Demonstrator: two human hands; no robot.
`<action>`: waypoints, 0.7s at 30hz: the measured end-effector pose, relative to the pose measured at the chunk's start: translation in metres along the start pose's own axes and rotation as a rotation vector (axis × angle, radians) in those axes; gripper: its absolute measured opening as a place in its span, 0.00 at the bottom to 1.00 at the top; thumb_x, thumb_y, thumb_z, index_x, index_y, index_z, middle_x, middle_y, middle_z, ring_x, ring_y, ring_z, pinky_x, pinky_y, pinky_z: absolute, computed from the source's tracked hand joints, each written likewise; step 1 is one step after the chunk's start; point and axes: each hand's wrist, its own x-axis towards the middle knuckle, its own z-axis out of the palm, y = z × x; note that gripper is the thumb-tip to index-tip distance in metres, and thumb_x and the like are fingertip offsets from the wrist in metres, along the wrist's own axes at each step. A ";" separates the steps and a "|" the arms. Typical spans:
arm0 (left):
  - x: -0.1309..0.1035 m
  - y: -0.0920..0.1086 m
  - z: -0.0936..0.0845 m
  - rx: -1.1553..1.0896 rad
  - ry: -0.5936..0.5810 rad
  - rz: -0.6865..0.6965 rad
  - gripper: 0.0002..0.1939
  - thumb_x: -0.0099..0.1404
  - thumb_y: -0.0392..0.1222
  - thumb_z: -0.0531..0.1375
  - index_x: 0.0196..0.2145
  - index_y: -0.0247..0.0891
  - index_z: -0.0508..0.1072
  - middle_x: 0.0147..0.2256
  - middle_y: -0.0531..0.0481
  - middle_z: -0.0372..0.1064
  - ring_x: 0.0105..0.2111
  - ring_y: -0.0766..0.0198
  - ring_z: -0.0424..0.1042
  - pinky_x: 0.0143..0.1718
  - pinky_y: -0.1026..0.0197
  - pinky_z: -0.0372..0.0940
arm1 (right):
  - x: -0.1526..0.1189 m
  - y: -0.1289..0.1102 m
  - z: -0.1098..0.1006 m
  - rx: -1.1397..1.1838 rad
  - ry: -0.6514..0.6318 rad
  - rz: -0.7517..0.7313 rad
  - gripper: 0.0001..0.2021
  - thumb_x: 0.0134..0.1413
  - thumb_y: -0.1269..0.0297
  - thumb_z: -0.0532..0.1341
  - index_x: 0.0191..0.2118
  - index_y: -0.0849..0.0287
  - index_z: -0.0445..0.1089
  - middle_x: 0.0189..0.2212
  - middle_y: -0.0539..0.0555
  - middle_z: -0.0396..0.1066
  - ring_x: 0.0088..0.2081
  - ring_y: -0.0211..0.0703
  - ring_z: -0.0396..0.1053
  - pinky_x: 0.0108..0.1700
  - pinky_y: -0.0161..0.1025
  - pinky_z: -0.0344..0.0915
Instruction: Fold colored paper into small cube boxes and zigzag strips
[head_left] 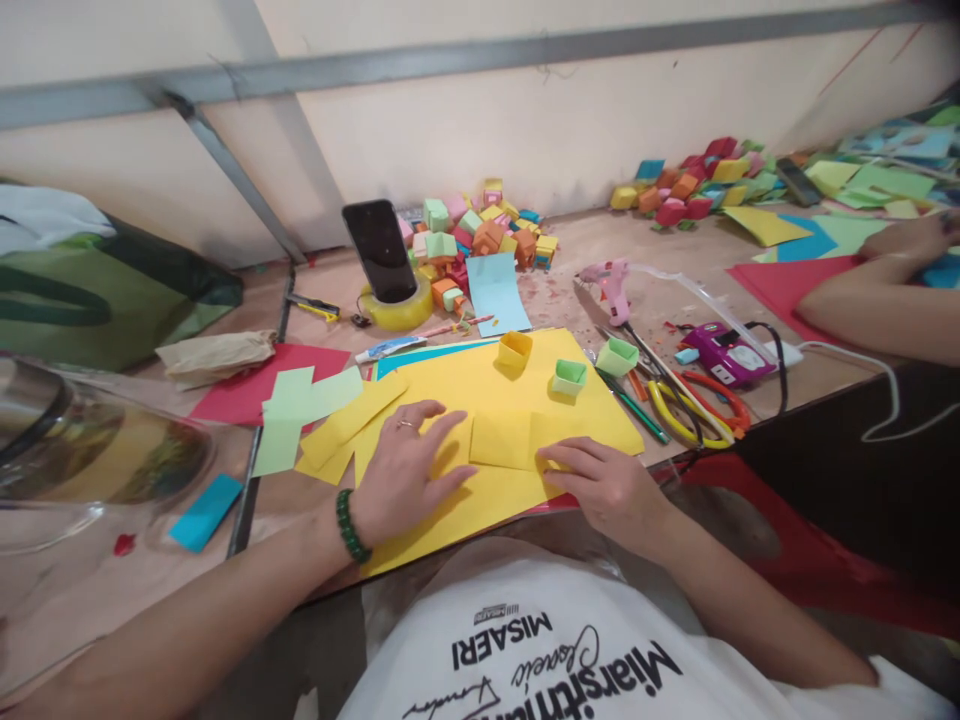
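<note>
A small yellow paper piece (501, 440) with creases lies flat on a large yellow sheet (442, 520). At its left side is my left hand (409, 470), fingers apart, holding nothing. My right hand (611, 490) rests its fingertips on the right end of the paper piece, with its fingers extended. Just beyond the piece stand a small yellow paper box (514, 350) and a light green one (569, 377); another green box (617, 356) sits at the sheet's right edge.
A phone (380, 250) leans in a tape roll (397, 305). Behind are heaps of coloured paper boxes (487, 235). At right lie a pink glue gun (611, 290), scissors (690, 410) and a purple device (727, 355). Another person's arm (877, 310) reaches in at right.
</note>
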 end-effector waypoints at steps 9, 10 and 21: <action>0.008 0.023 -0.007 0.110 -0.168 0.366 0.22 0.68 0.51 0.50 0.51 0.35 0.68 0.44 0.41 0.69 0.41 0.54 0.65 0.45 0.50 0.57 | -0.031 0.017 0.013 0.071 -0.016 0.035 0.13 0.58 0.78 0.51 0.39 0.60 0.72 0.41 0.55 0.75 0.43 0.43 0.68 0.43 0.44 0.72; 0.005 0.021 -0.008 0.098 -0.163 0.359 0.21 0.68 0.51 0.50 0.51 0.34 0.68 0.44 0.41 0.69 0.41 0.54 0.65 0.45 0.50 0.58 | -0.037 0.020 0.011 0.077 -0.002 0.043 0.13 0.58 0.78 0.52 0.40 0.60 0.72 0.42 0.55 0.75 0.44 0.44 0.68 0.43 0.44 0.72; 0.019 0.001 0.011 -0.230 -0.045 -0.100 0.30 0.60 0.50 0.61 0.56 0.37 0.62 0.48 0.39 0.64 0.43 0.55 0.69 0.43 0.52 0.67 | 0.001 0.007 -0.014 -0.134 0.074 0.261 0.13 0.62 0.62 0.53 0.48 0.61 0.68 0.38 0.60 0.75 0.39 0.50 0.70 0.38 0.46 0.72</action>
